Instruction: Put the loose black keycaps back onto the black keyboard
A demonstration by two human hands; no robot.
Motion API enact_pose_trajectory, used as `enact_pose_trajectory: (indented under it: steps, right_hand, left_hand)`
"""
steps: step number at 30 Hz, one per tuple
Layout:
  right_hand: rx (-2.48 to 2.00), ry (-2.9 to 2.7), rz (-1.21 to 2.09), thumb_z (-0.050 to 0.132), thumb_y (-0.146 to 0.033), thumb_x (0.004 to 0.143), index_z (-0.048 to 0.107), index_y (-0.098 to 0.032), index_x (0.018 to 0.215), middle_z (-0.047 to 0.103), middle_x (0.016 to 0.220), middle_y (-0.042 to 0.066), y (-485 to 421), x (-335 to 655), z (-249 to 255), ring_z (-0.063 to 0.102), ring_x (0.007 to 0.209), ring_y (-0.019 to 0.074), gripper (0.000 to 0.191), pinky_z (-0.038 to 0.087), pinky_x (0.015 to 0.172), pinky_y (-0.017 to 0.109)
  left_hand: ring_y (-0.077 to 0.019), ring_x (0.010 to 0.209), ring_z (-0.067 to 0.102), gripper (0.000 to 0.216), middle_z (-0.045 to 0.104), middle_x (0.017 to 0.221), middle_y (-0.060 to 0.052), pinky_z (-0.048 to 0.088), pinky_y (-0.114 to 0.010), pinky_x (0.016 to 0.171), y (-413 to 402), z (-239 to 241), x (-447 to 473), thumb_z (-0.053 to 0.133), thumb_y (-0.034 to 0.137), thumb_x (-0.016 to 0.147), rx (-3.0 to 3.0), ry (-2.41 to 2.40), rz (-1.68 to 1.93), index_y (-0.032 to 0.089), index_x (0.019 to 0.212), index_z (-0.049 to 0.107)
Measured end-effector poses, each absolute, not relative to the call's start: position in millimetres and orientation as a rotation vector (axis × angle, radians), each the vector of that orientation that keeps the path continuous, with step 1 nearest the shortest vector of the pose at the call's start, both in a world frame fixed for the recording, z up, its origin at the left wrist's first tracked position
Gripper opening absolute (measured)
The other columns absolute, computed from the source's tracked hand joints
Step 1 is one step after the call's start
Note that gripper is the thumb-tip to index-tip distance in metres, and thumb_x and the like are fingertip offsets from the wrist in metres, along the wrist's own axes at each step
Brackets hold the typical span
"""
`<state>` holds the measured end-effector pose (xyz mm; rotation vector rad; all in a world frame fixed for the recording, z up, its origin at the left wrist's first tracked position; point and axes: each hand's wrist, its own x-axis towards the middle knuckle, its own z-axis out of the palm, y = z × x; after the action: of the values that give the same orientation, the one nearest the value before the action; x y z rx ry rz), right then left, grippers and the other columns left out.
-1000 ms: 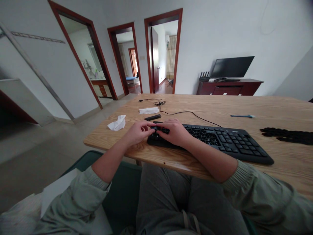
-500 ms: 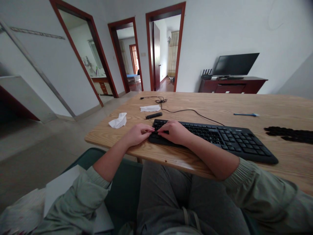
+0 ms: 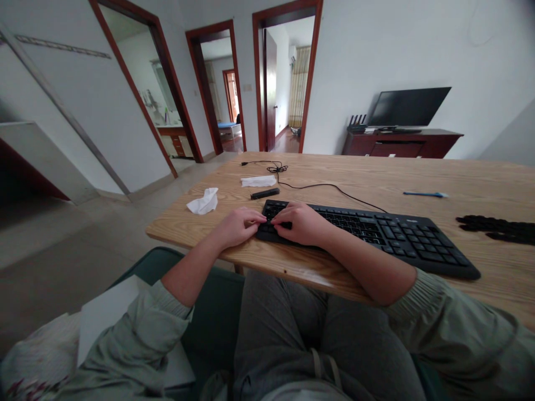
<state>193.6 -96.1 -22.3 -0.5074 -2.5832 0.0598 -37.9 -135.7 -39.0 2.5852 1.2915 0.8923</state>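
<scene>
A black keyboard (image 3: 418, 239) lies on the wooden table before me, its left end under my hands. My left hand (image 3: 240, 225) reaches over that end, thumb and forefinger drawn together at the keys. Close beside it, my right hand (image 3: 303, 223) bends over the keys with its fingertips also pinched. The fingertips of both hands nearly meet; whatever small thing is between them is too small and hidden to make out. Just behind the keyboard rests a short black bar-shaped object (image 3: 264, 193).
A crumpled white tissue (image 3: 203, 201) and a folded one (image 3: 258, 181) lie on the table (image 3: 200, 228). The black cable (image 3: 330, 186) runs behind the keyboard. At right are a blue thin-handled tool (image 3: 424, 194) and dark bumpy strips (image 3: 497, 228). A green chair (image 3: 213, 312) stands at left.
The view has shifted slightly, so the table things appear a little to the right. My hands stay pinched at the same spot on the keyboard.
</scene>
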Motion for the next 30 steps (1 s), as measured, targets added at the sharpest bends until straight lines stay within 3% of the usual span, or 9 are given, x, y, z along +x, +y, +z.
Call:
enact_pose_trajectory:
  steps: [8,16,20,30]
  right_hand:
    - [-0.431,-2.622,0.001,0.056,-0.015,0.080,0.075,-0.016,0.103,0.073,0.106,0.006,-100.4,196.9,-25.9,0.066,0.093,0.0205,0.030,0.045,0.088,0.037]
    - [-0.551,-2.547,0.142,0.057,-0.020,0.086,0.073,-0.020,0.108,0.074,0.103,0.004,-92.0,192.1,-29.7,0.067,0.092,0.0186,0.028,0.047,0.088,0.032]
    - [-0.553,-2.569,0.151,0.057,-0.018,0.085,0.075,-0.020,0.102,0.074,0.098,0.005,-92.1,189.2,-25.7,0.067,0.088,0.0178,0.025,0.047,0.088,0.032]
    - [-0.591,-2.592,0.157,0.058,-0.019,0.083,0.075,-0.020,0.101,0.074,0.097,0.004,-90.2,192.8,-26.2,0.066,0.087,0.0179,0.025,0.047,0.088,0.031]
  left_hand:
    - [-0.0206,0.101,0.063,0.037,0.072,0.111,-0.006,0.050,-0.041,0.094,-144.3,-37.4,-36.3,0.053,0.008,0.078,2.794,1.316,0.833,0.018,0.109,0.072]
    - [-0.0189,0.102,0.065,0.028,0.072,0.109,-0.006,0.050,-0.037,0.095,-141.5,-37.7,-35.7,0.056,0.016,0.084,2.717,1.315,0.896,0.019,0.106,0.072]
    - [-0.0187,0.100,0.066,0.022,0.073,0.106,-0.006,0.051,-0.038,0.096,-138.9,-38.1,-34.9,0.057,0.021,0.086,2.595,1.348,0.963,0.019,0.101,0.073]
    - [-0.0190,0.104,0.064,0.034,0.071,0.112,-0.005,0.049,-0.038,0.099,-141.8,-35.6,-33.5,0.053,0.008,0.078,2.638,1.340,0.903,0.020,0.103,0.074]
